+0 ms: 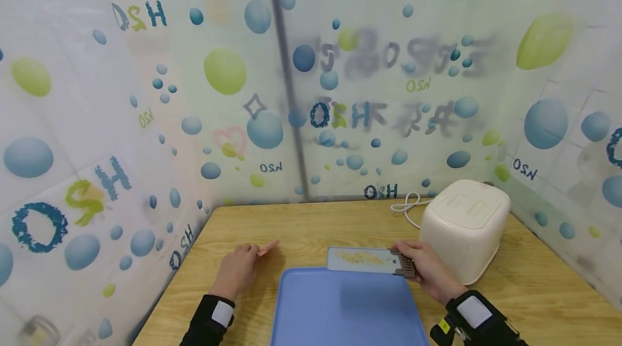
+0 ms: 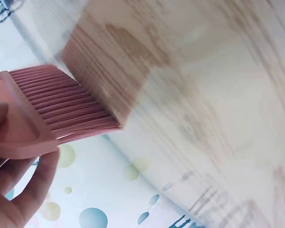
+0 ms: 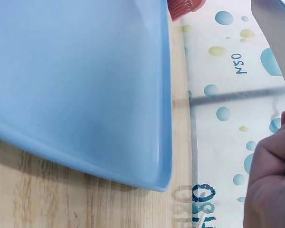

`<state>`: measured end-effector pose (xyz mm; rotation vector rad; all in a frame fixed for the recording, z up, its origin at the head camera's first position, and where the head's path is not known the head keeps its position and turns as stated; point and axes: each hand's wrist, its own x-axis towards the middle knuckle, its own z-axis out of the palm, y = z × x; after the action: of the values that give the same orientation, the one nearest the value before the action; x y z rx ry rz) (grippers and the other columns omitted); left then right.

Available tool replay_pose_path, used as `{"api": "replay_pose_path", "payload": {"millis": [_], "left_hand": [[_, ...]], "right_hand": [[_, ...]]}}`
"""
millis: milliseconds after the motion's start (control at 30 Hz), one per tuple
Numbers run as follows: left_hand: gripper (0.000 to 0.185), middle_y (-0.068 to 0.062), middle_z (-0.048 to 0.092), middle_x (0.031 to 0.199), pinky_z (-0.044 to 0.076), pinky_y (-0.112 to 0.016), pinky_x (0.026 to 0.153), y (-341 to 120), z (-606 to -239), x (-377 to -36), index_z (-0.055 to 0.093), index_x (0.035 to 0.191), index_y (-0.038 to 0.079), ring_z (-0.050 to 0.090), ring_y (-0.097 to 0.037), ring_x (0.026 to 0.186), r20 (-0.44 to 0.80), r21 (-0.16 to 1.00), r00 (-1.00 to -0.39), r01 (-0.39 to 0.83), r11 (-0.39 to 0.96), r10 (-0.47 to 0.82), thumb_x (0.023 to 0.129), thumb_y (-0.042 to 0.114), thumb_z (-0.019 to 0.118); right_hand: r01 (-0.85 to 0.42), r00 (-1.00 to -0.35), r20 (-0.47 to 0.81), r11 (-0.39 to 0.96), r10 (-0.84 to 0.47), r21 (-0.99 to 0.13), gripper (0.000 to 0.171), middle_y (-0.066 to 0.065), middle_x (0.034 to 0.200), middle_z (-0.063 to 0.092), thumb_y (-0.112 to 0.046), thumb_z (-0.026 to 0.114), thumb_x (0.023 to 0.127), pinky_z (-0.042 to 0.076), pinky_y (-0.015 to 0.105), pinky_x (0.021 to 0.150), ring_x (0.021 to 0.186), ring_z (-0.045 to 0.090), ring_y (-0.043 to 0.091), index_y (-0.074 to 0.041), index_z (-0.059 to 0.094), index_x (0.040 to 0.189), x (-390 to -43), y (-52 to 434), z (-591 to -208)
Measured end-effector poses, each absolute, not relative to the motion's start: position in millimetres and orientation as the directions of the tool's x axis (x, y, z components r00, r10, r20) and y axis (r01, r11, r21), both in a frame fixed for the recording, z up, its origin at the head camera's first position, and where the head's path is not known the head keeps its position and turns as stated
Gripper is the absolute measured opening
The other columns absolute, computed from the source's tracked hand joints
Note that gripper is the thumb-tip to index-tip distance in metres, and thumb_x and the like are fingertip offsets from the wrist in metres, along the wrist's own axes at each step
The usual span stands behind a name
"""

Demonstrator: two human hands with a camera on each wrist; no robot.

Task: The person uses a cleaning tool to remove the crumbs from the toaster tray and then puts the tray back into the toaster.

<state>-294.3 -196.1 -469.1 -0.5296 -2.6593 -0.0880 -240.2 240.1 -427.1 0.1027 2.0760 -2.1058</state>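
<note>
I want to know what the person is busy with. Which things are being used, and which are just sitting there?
Being used:
- pink brush, gripped by the left hand
- flat pan, held by the right hand over the blue tray

Just sitting there:
- white box-shaped machine
- its white cord

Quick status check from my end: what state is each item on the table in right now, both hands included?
Left hand: holds the pink brush, bristles just above the wooden table.
Right hand: grips the dark end of the flat tray plate.
Flat tray plate: level over the far edge of the blue tray, yellowish crumbs on it.
Blue tray: flat on the table, nothing lying in it.
White appliance: lid shut, cord loose behind.
</note>
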Motion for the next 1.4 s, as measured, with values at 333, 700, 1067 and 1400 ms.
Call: {"api": "replay_pose_path", "payload": {"millis": [333, 700, 1067, 1400], "left_hand": [[0.019, -0.014, 0.064, 0.089, 0.057, -0.046, 0.066, -197.2, -448.3, -293.1, 0.058, 0.108, -0.005, 0.065, -0.028, 0.078, 0.469, 0.172, -0.856, 0.331, 0.928, 0.218, 0.092, 0.003, 0.065], [0.012, -0.005, 0.058, 0.071, 0.043, -0.028, 0.046, -184.2, -416.3, -288.6, 0.059, 0.096, 0.0, 0.052, -0.011, 0.055, 0.56, 0.537, -0.828, 0.39, 0.748, 0.03, 0.101, 0.01, 0.054], [0.019, -0.008, 0.057, 0.061, 0.047, -0.029, 0.038, -151.3, -373.5, -277.0, 0.057, 0.083, 0.002, 0.055, -0.017, 0.042, 0.499, 0.748, -0.86, 0.369, 0.551, -0.101, 0.098, 0.013, 0.053], [0.015, -0.008, 0.058, 0.06, 0.048, -0.029, 0.037, -110.5, -343.6, -269.6, 0.06, 0.086, 0.0, 0.055, -0.015, 0.039, 0.54, 0.774, -0.834, 0.438, 0.456, -0.115, 0.096, 0.011, 0.055]], "right_hand": [[0.18, -0.981, -0.179, -0.014, -0.076, -0.984, 0.042, 0.007, 0.1, 0.071, -0.029, 0.044, 0.111, 0.059, 0.029, 0.069, 0.085, 0.07, 0.017, 0.005, 0.061, 0.127, -241.2, 239.4, -427.5], [0.184, -0.98, -0.182, -0.02, -0.077, -0.983, 0.04, 0.006, 0.095, 0.072, -0.03, 0.043, 0.111, 0.049, 0.021, 0.055, 0.078, 0.069, 0.015, 0.002, 0.064, 0.124, -241.0, 236.7, -430.4], [0.176, -0.983, -0.177, 0.043, -0.038, -0.983, 0.039, 0.008, 0.093, 0.072, -0.025, 0.042, 0.111, 0.033, 0.021, 0.046, 0.072, 0.067, 0.016, 0.005, 0.063, 0.125, -241.1, 226.0, -432.1], [0.182, -0.982, -0.184, 0.06, -0.028, -0.981, 0.039, 0.008, 0.097, 0.07, -0.025, 0.043, 0.111, 0.041, 0.022, 0.05, 0.078, 0.068, 0.018, 0.005, 0.063, 0.125, -243.6, 212.3, -433.2]]}}
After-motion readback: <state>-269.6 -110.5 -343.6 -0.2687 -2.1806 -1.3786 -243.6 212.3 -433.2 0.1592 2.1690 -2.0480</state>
